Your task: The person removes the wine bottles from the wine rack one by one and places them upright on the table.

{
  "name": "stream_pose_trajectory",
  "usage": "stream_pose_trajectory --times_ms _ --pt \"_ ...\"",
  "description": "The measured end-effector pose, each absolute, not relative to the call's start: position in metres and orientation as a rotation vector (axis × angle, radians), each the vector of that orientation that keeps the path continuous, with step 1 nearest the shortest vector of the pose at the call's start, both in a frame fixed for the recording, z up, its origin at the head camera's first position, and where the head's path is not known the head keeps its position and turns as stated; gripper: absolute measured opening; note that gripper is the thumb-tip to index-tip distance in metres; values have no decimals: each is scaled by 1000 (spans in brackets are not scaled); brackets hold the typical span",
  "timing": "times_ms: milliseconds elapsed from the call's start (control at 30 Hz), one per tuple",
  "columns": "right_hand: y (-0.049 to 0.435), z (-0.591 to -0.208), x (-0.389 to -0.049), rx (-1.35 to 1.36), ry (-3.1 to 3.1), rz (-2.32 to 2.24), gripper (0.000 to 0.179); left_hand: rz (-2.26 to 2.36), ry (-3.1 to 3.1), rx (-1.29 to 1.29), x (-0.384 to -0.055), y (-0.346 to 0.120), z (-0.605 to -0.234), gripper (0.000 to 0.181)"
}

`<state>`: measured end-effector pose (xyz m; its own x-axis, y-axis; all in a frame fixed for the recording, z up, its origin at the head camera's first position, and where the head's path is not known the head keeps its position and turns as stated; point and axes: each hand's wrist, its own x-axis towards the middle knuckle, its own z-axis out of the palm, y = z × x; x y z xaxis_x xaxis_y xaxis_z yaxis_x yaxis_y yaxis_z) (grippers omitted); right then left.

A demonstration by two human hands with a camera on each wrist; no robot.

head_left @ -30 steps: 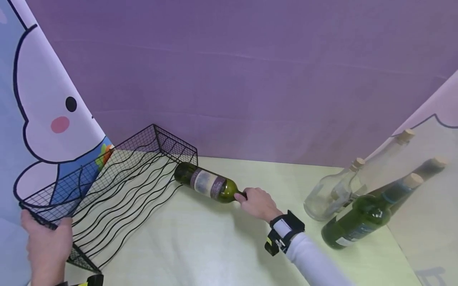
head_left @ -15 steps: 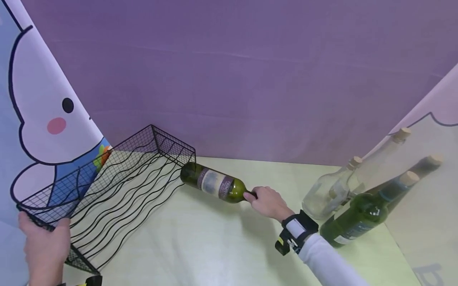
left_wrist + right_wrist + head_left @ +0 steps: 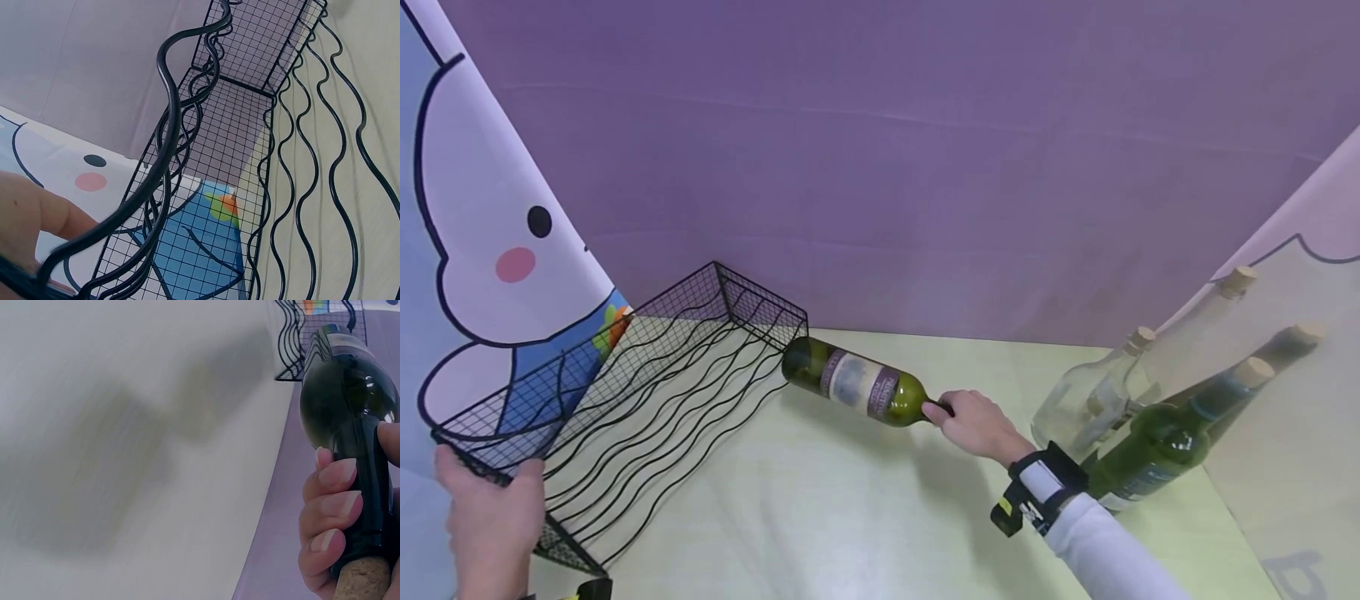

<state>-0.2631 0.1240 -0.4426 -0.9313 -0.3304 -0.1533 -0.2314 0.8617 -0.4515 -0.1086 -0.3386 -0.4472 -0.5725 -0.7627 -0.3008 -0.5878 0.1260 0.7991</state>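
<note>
My right hand (image 3: 977, 425) grips a green wine bottle (image 3: 857, 383) by its neck, holding it tilted above the table. Its base points left, at the right end of a black wire wine rack (image 3: 662, 417); whether the two touch I cannot tell. In the right wrist view the fingers (image 3: 334, 506) curl round the neck, and a cork (image 3: 362, 579) shows at the mouth. At the rack's near left corner, my left hand (image 3: 493, 517) holds the frame. The left wrist view shows wavy wires (image 3: 169, 125) close up, with part of that hand at the left edge.
A clear corked bottle (image 3: 1067, 400) and a green corked bottle (image 3: 1157, 450) stand on the table at the right, beside the right forearm. Behind them rises a pale side panel (image 3: 1292, 450), with a purple backdrop (image 3: 925, 167) along the far side.
My right hand and the wine bottle have moved a little to the right, the base drawing away from the rack's wires. The left hand keeps its hold on the rack.
</note>
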Motion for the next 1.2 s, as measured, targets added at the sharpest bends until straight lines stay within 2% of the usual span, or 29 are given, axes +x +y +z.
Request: stream_pose_trajectory --times_ms 900,1200 --pt "130 -414 -268 -442 2679 -972 39 -1410 -2220 1354 -110 -339 -449 86" --pt "137 -407 -268 -367 2630 -1074 40 -1402 -2203 1353 -111 -340 -451 86"
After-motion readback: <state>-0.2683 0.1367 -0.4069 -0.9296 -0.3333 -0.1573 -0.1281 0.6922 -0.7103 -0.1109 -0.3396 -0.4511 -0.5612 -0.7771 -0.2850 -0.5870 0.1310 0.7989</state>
